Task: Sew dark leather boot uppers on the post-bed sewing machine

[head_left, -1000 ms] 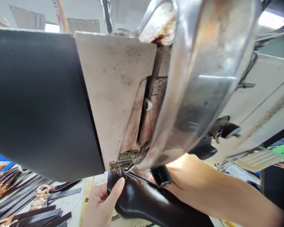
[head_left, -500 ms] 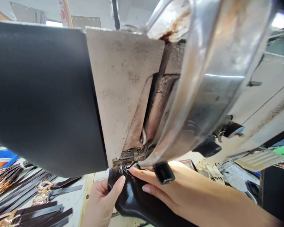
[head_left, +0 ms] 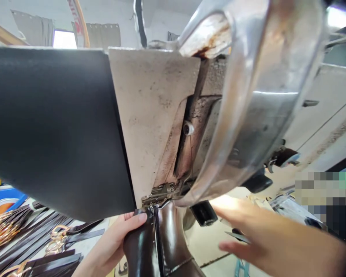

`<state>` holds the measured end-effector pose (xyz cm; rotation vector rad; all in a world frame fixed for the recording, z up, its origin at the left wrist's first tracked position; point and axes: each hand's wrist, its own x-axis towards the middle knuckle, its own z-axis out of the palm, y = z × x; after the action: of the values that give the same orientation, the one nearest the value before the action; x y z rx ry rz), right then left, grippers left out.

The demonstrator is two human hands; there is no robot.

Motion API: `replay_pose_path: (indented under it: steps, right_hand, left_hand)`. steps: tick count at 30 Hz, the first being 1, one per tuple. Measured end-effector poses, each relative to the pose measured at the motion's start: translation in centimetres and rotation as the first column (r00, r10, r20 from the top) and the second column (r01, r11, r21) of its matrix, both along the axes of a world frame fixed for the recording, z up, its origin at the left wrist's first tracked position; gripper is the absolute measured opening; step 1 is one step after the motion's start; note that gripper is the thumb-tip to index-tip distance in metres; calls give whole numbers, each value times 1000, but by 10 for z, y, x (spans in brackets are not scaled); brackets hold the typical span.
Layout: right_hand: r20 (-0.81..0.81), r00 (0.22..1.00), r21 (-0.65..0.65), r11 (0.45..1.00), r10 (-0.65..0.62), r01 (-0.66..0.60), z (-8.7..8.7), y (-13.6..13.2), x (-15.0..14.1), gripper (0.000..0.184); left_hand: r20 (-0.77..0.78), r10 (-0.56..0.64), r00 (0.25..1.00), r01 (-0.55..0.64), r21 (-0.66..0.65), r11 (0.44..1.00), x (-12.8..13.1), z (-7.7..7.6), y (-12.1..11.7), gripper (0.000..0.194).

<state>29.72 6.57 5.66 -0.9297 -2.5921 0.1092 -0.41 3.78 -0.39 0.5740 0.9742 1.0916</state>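
A dark brown glossy leather piece (head_left: pixel 142 246), with a dark seam or zip strip running down its middle, lies under the needle area of a sewing machine (head_left: pixel 154 100). My left hand (head_left: pixel 112 238) grips its upper left edge, thumb on top and the other fingers underneath, close to the presser foot (head_left: pixel 158 194). To the right of the leather, my right hand (head_left: pixel 256 234) is apart from it and blurred, with thumb and fingers spread. A pointed metal blade (head_left: pixel 238 236) shows between that thumb and the fingers; it appears to lie behind the hand.
Dark straps with gold-coloured metal clasps (head_left: pixel 57 234) lie at the lower left, beside a blue container (head_left: pixel 8 198). The large curved metal guard (head_left: pixel 256 100) and a black lever (head_left: pixel 203 213) stand over the right side. Something teal (head_left: pixel 242 267) is at the bottom.
My right hand has left the leather and moved to the right. The leather has turned, so its seam strip and second panel show. My left hand keeps its hold, lower left of the foot.
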Motion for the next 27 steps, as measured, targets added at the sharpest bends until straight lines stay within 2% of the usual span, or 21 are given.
replay_pose_path:
  steps: [1,2,4,6,9,13,19,22,27]
  right_hand:
    - [27,998,-5,998,58,-58,-7,0,-12,83]
    - [31,991,8,991,130,-130,-15,0,-25,88]
    - [-35,974,140,966,223,-216,-29,2,-49,62]
    - [-119,926,217,919,359,-329,-37,5,-64,38]
    - [-214,869,210,890,446,-405,-33,12,-64,28]
    - [-242,866,217,895,437,-390,-20,17,-55,29]
    - [-224,862,215,886,454,-411,-17,16,-58,30]
    - [-165,886,218,893,432,-395,-18,16,-58,32]
    - [-132,935,206,932,329,-299,-19,14,-59,40]
  left_hand:
    - [-7,-6,1000,6,6,1000,-1,1,1,37]
    - [-12,-15,1000,15,10,1000,-1,2,2,36]
    - [-28,-42,999,43,21,999,0,3,2,37]
    - [-84,-73,994,75,22,997,0,3,1,43]
    - [-232,-85,969,92,19,996,-2,7,0,50]
    - [-332,-39,942,64,64,996,-2,13,-2,53]
    - [-269,-20,963,40,70,997,3,15,-3,53]
    - [-278,-6,961,23,57,998,0,12,0,51]
    - [-235,-60,970,49,-53,997,-9,-2,9,52]
